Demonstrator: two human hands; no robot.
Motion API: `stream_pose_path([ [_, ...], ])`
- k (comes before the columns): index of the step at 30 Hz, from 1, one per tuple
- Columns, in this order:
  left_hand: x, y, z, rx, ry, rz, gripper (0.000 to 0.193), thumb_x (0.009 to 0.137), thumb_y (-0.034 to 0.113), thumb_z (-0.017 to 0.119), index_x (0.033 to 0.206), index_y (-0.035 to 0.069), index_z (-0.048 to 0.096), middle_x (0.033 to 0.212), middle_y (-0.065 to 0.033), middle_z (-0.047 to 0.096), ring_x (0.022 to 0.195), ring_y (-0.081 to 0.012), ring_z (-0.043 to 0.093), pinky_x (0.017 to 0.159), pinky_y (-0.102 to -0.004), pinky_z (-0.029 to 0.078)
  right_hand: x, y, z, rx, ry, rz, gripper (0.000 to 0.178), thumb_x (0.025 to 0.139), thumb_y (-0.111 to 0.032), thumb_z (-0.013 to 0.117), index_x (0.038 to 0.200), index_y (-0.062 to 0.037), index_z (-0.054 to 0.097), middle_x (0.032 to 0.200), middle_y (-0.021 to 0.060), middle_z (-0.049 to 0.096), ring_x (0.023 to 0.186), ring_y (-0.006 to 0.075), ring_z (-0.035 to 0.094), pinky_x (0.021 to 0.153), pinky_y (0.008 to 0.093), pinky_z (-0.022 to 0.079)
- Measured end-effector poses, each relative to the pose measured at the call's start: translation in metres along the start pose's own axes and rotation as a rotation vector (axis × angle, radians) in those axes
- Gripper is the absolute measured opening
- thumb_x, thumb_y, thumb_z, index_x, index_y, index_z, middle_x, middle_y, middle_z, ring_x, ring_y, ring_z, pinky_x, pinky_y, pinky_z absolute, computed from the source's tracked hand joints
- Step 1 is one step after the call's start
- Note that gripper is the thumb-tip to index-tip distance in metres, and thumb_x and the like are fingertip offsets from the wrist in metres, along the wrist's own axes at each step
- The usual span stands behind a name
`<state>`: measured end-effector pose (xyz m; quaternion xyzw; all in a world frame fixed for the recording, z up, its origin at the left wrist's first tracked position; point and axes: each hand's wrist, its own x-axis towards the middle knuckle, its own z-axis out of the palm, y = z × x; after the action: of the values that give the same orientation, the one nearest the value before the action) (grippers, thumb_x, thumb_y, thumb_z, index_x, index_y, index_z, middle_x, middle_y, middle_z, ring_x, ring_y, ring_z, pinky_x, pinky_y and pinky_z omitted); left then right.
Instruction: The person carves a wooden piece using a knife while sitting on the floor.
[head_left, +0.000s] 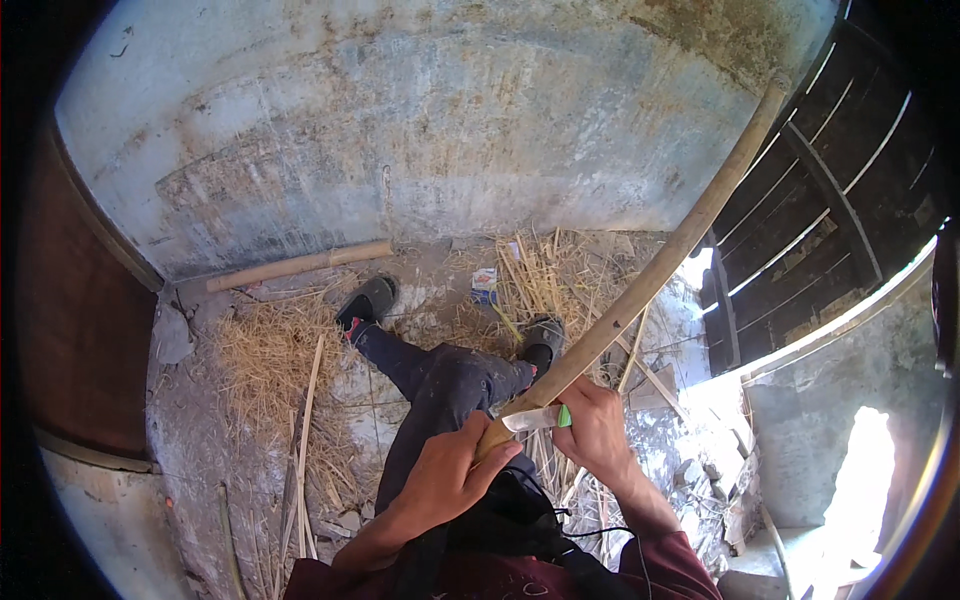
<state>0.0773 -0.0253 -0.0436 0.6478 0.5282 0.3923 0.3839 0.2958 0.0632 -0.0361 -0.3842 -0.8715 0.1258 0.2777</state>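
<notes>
A long, slightly curved bamboo pole (668, 262) slants from my lap up to the far right, its far end close to the wall. My left hand (438, 480) is closed around its near end, with the thumb lying along it. In my right hand (600, 432) is a knife (533, 418) with a bright green handle, mostly hidden by the fingers. Its short metal blade lies across the top of the pole, just beyond my left thumb, and points left. Both of my hands are close together above my lap.
Heaps of pale shavings (275, 350) and thin strips (540, 275) litter the floor around my shoes. A bamboo piece (300, 266) lies along the base of the stained wall (450, 120). A dark slatted panel (810, 220) stands at right. A small carton (484, 284) is ahead.
</notes>
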Motion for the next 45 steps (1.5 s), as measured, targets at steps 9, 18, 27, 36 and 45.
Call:
stream_pose_path([
  [9,0.006,-0.005,0.013,-0.075,-0.109,-0.003,0.035,0.112,0.034,0.053,0.107,-0.001,0.054,0.070,-0.0220,0.062,0.068,-0.0460,0.066,0.058,-0.0532,0.045,-0.004,0.012,0.005,-0.027,0.131,-0.015,0.028,0.066,-0.006,0.069,0.094,-0.0070,0.070,0.087,0.0115,0.064,0.065,0.0366,0.067,0.055,0.0458,0.053],
  [18,0.003,-0.010,0.006,-0.208,-0.129,-0.119,0.040,0.114,0.036,0.045,0.117,-0.001,0.059,0.070,-0.0189,0.058,0.064,-0.0394,0.064,0.060,-0.0488,0.042,-0.006,-0.028,-0.018,0.231,0.088,0.172,0.037,0.081,-0.007,0.081,0.110,-0.0030,0.059,0.091,0.0118,0.070,0.075,0.0295,0.074,0.063,0.0402,0.056],
  [27,-0.011,-0.058,0.003,-0.350,-0.238,0.016,0.069,0.108,0.065,0.037,0.115,0.001,0.062,0.083,-0.0002,0.041,0.070,-0.0141,0.042,0.063,-0.0333,0.035,-0.005,-0.040,-0.057,-0.117,0.145,-0.325,0.030,0.079,-0.023,0.092,0.104,-0.0191,0.078,0.091,0.0015,0.070,0.077,0.0150,0.069,0.063,0.0304,0.045],
  [36,-0.012,-0.017,-0.015,-0.473,-0.092,0.106,0.066,0.113,0.057,0.035,0.096,-0.001,0.061,0.065,-0.0035,0.039,0.062,-0.0197,0.040,0.069,-0.0365,0.040,-0.006,-0.047,-0.065,-0.166,0.256,-0.426,0.025,0.076,-0.032,0.095,0.094,-0.0255,0.078,0.093,-0.0048,0.074,0.071,0.0085,0.068,0.062,0.0266,0.043],
  [45,-0.029,-0.001,-0.033,-0.454,-0.063,-0.056,0.088,0.104,0.077,0.027,0.104,-0.005,0.060,0.062,-0.0061,0.038,0.056,-0.0178,0.040,0.056,-0.0346,0.033,0.000,-0.062,-0.072,-0.143,0.370,-0.510,0.022,0.076,-0.035,0.094,0.084,-0.0270,0.075,0.087,-0.0050,0.077,0.064,0.0077,0.066,0.060,0.0258,0.037],
])
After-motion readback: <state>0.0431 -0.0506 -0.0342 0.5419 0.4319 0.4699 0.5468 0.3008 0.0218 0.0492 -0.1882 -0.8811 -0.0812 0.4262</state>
